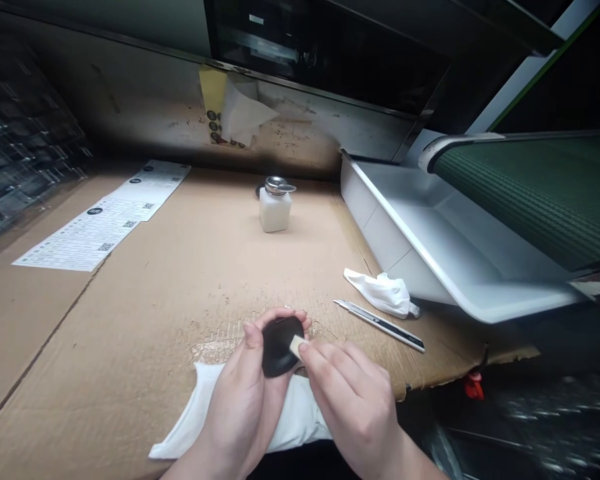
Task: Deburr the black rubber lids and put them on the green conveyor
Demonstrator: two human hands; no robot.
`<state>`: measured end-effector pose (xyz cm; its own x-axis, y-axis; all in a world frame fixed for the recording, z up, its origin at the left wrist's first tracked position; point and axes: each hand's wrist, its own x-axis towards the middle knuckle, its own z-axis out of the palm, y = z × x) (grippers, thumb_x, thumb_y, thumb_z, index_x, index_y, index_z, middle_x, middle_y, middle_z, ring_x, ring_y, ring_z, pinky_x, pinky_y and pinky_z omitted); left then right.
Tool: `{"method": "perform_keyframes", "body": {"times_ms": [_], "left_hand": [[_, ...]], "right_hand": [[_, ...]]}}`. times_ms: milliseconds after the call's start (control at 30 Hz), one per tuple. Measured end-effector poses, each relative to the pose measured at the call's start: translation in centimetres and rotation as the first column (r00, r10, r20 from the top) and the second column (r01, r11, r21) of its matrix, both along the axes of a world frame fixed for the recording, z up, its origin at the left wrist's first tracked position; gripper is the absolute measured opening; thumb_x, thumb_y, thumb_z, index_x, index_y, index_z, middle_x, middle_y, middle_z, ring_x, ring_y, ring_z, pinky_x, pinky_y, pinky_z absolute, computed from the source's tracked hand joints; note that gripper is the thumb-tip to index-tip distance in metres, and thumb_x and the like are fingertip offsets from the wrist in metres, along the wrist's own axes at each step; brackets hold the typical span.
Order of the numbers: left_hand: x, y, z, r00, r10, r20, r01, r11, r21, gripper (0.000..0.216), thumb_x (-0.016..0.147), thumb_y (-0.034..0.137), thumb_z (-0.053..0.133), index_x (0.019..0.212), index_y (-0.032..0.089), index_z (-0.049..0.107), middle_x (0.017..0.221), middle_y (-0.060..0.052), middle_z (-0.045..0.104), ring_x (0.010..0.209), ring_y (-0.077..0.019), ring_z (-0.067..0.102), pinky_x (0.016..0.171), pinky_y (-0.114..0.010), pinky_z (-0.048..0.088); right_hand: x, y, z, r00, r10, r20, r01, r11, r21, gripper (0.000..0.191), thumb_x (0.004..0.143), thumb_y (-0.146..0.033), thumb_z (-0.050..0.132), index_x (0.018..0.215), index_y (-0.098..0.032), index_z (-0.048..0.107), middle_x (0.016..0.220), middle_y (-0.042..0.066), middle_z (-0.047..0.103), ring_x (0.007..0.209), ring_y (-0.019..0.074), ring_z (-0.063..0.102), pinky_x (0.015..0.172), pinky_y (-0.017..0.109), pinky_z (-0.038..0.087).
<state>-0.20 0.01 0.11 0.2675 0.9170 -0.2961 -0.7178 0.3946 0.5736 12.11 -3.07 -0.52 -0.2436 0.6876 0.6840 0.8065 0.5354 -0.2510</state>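
Note:
A round black disc (279, 350) rests in my left hand (245, 393), the thumb along its near-left edge and the fingers curled behind it. My right hand (353, 393) pinches a small cream-coloured block (297, 345) that looks like an eraser. One end of the block meets the disc's face at its right side. Beneath both hands lies a folded white cloth (180, 427). To the right of my right hand is a utility knife (380, 325) with its blade end pointing left, and a crumpled white cloth (380, 292) sits just beyond it.
Cardboard (155, 320) covers the table. A square bottle with a metal cap (275, 210) stands farther back. Printed label sheets (100, 223) lie at left, near stacked clear plastic trays (25, 133). At right, a large white tray (405, 257) stands beside a green conveyor belt (530, 193).

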Motion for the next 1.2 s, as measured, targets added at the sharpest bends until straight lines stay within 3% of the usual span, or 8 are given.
{"method": "perform_keyframes", "body": {"times_ms": [133,233,333,500,633,933,1067,1200], "left_hand": [[-0.1,0.1,0.3,1.000,-0.009,0.001,0.009,0.997,-0.081,0.036,0.086,0.045,0.041,0.098,0.017,0.062,0.104,-0.009,0.064,0.107,-0.0238,0.054,0.088,-0.035,0.045],[-0.1,0.2,0.6,1.000,0.025,-0.003,-0.025,0.990,-0.139,0.037,0.086,0.043,0.044,0.104,0.015,0.059,0.104,-0.011,0.065,0.104,-0.0258,0.057,0.089,-0.039,0.045],[-0.2,0.2,0.9,0.999,0.004,0.040,0.002,0.988,-0.153,0.040,0.087,0.041,0.042,0.108,0.010,0.056,0.104,-0.017,0.066,0.105,-0.0293,0.058,0.092,-0.042,0.043],[-0.5,0.0,0.7,0.994,0.000,0.106,0.017,0.987,-0.163,0.043,0.087,0.043,0.042,0.106,0.008,0.057,0.103,-0.019,0.067,0.103,-0.0295,0.060,0.092,-0.039,0.043],[-0.6,0.1,0.5,0.987,-0.005,0.162,0.034,0.985,-0.172,0.044,0.087,0.045,0.041,0.104,0.008,0.059,0.102,-0.018,0.067,0.105,-0.0290,0.059,0.094,-0.039,0.042],[-0.8,-0.1,0.3,0.980,-0.008,0.198,0.041,0.986,-0.162,0.043,0.086,0.043,0.043,0.104,0.009,0.060,0.105,-0.019,0.066,0.106,-0.0293,0.058,0.095,-0.042,0.039],[-0.7,-0.1,0.3,0.976,-0.008,0.216,0.044,0.985,-0.165,0.036,0.086,0.038,0.045,0.105,0.010,0.060,0.106,-0.019,0.066,0.106,-0.0280,0.057,0.097,-0.043,0.037],[-0.6,0.0,0.3,0.979,0.004,0.205,0.035,0.982,-0.184,0.033,0.086,0.037,0.046,0.101,0.011,0.060,0.107,-0.018,0.065,0.110,-0.0287,0.055,0.100,-0.042,0.034]], "right_hand": [[1.1,1.7,0.8,0.988,0.071,0.136,-0.082,0.994,0.074,0.037,0.078,-0.009,0.059,0.115,-0.011,0.055,0.098,0.010,0.066,0.089,0.0208,0.060,0.071,0.033,0.053],[2.3,2.8,1.6,0.994,0.099,0.054,-0.104,0.990,0.100,0.038,0.078,-0.006,0.059,0.114,-0.014,0.055,0.098,0.008,0.066,0.089,0.0184,0.060,0.075,0.032,0.053],[4.2,3.3,1.5,0.998,0.027,-0.048,-0.020,0.991,0.135,0.039,0.076,0.001,0.058,0.110,-0.018,0.058,0.093,0.006,0.066,0.087,0.0163,0.061,0.077,0.031,0.052],[5.5,2.3,-0.2,0.989,-0.009,0.150,0.012,1.000,-0.020,0.033,0.080,-0.001,0.051,0.107,-0.018,0.061,0.100,0.006,0.066,0.095,0.0186,0.061,0.083,0.034,0.052],[4.7,1.4,-0.8,0.981,0.025,0.191,-0.007,0.996,-0.092,0.024,0.083,-0.011,0.051,0.102,-0.019,0.063,0.102,0.007,0.066,0.098,0.0199,0.060,0.082,0.036,0.053],[5.4,1.5,0.2,0.998,0.035,-0.050,-0.037,0.998,-0.041,0.031,0.081,-0.004,0.053,0.108,-0.018,0.058,0.097,0.006,0.065,0.095,0.0166,0.060,0.084,0.030,0.052],[3.2,0.5,1.5,0.962,0.211,-0.173,-0.213,0.977,0.005,0.027,0.079,-0.004,0.056,0.103,-0.015,0.060,0.089,0.008,0.065,0.084,0.0157,0.061,0.072,0.027,0.054],[1.9,0.3,0.8,0.932,0.341,-0.121,-0.333,0.940,0.077,0.021,0.080,-0.006,0.055,0.097,-0.013,0.064,0.081,0.009,0.065,0.073,0.0162,0.058,0.058,0.028,0.052]]}}
